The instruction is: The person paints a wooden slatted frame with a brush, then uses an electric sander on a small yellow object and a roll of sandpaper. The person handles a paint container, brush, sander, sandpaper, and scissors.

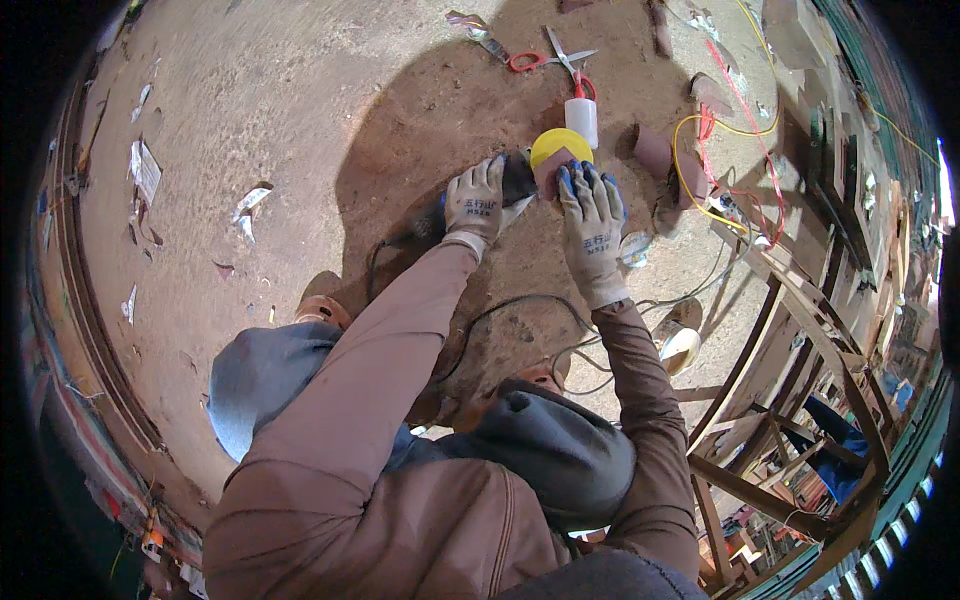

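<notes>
I crouch over a dirt floor in grey work gloves. My left hand (478, 203) grips the dark body of a corded power sander (518, 178), whose black cable trails back toward me. My right hand (592, 215) presses a reddish-brown piece of sandpaper (553, 166) against the tool's round yellow pad (560, 145). Both hands meet at the tool's head, just above the ground.
Red-handled scissors (545, 58) and a small white bottle (582, 120) lie just beyond the tool. Rolled sandpaper pieces (652, 150), yellow and red cords (715, 125) and a wooden frame (800, 330) crowd the right. A tape roll (680, 345) lies near my right elbow. Paper scraps (146, 170) dot the left.
</notes>
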